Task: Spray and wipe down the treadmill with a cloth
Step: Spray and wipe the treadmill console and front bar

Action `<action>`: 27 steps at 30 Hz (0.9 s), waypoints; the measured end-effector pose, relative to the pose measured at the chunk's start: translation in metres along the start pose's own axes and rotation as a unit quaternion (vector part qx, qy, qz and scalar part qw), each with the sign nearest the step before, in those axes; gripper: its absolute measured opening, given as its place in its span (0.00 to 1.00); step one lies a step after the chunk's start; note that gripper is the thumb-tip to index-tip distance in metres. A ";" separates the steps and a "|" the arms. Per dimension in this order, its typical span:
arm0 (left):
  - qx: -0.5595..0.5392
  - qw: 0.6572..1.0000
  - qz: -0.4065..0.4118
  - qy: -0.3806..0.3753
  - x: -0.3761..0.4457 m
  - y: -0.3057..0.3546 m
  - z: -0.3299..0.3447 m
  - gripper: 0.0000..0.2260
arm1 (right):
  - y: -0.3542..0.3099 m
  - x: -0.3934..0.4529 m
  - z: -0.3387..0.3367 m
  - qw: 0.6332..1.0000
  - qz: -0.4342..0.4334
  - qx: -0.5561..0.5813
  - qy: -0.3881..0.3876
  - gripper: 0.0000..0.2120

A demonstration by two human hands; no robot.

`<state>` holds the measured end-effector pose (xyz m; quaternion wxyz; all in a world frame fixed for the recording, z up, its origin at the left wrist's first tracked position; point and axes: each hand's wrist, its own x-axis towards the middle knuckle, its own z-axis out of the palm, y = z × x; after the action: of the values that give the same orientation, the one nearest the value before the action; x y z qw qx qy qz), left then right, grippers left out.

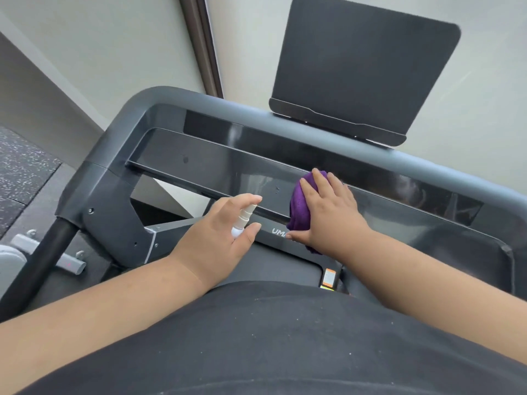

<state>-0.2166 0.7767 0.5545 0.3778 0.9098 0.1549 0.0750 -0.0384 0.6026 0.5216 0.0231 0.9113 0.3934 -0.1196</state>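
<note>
Plainly the wiping was under way: the right hand [330, 206] lay flat, fingers straight, pressing the purple cloth [302, 203] onto the glossy front bar of the treadmill console [228, 166], below the tablet holder [362, 67]. Just left of the cloth, the left hand [219, 232] had its grip clamped round a small white spray bottle [242, 220], nozzle toward the bar. To my eye, long overlapping strokes with even palm pressure would clear the smears best, with the bottle kept out of the way.
</note>
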 end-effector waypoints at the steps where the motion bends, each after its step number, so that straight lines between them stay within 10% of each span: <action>1: -0.002 1.000 0.000 0.003 0.002 -0.006 -0.006 0.19 | -0.014 0.011 -0.002 1.000 -0.005 0.002 0.004 0.59; 27: -0.065 0.997 0.030 -0.024 0.003 -0.121 -0.098 0.19 | -0.155 0.091 -0.019 1.000 0.001 0.016 0.009 0.55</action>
<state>-0.2662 0.9230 0.5377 0.4373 0.8891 0.1127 0.0742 -0.0865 0.7774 0.5265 0.0052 0.9132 0.3903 -0.1171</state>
